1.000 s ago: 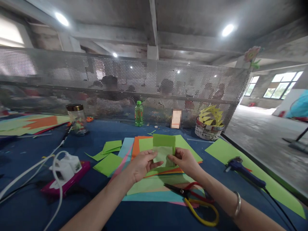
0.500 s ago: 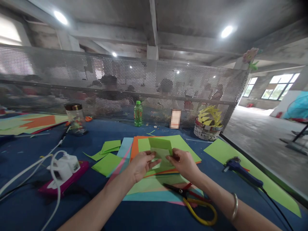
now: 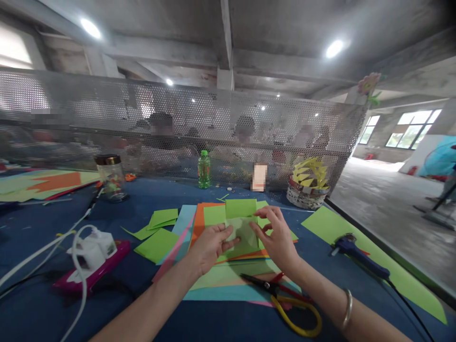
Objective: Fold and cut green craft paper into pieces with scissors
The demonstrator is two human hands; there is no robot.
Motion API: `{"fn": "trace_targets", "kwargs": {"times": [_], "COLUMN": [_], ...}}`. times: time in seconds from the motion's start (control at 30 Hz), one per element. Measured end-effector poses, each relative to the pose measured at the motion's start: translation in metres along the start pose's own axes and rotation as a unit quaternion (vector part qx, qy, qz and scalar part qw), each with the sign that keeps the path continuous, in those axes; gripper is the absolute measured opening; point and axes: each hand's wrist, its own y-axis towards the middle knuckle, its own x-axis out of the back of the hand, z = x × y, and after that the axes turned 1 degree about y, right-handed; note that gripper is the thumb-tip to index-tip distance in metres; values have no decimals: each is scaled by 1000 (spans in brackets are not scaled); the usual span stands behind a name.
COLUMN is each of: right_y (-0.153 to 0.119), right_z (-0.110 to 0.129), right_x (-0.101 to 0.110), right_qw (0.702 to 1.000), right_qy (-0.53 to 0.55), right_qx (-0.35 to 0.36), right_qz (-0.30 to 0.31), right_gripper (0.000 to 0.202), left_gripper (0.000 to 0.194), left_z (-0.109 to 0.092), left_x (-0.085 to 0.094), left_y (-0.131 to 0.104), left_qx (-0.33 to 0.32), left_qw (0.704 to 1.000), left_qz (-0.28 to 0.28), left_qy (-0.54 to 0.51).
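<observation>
A piece of green paper (image 3: 241, 207) is creased across, with a paler lower part facing me and a brighter flap standing above. My left hand (image 3: 213, 243) grips its left side, thumb in front. At the right edge, by the crease, my right hand (image 3: 276, 235) has its thumb and index finger on the paper, the tips a little apart. Beneath lies a stack of coloured sheets, with an orange sheet (image 3: 198, 222) and a light blue sheet (image 3: 213, 293) showing. Scissors (image 3: 267, 285) with yellow and red handles rest on the near sheets, below my right hand.
Cut green pieces (image 3: 156, 243) lie left of the stack, beside a pink power strip (image 3: 119, 251) with white cables. A blue glue gun (image 3: 361, 256) rests on a long green sheet (image 3: 420, 289). Farther back stand a jar (image 3: 113, 183), a green bottle (image 3: 204, 172) and a basket (image 3: 307, 195).
The paper's upper flap has tipped up and back, so more of its bright green shows. My right hand's fingers have spread from a tight pinch and moved up along the right edge.
</observation>
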Motion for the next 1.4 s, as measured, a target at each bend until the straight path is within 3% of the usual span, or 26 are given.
{"fn": "trace_targets", "kwargs": {"times": [0.4, 0.73, 1.07, 1.4], "right_y": [3, 3, 2, 0], "right_z": [-9, -4, -1, 3], "right_x": [-5, -4, -3, -3], "right_qw": [996, 995, 996, 997], "right_qy": [30, 21, 8, 34], "right_qx": [-88, -94, -85, -75], "right_qz": [16, 6, -1, -1], "right_gripper": [26, 25, 24, 24], "left_gripper": [20, 20, 11, 22], "left_z": [3, 5, 2, -1], "left_x": [3, 5, 3, 0], "left_y": [-1, 2, -1, -3], "left_qx": [4, 16, 29, 34], "left_qw": [999, 999, 999, 999], "left_qz": [36, 51, 31, -10], "left_qy": [-6, -12, -9, -3]}}
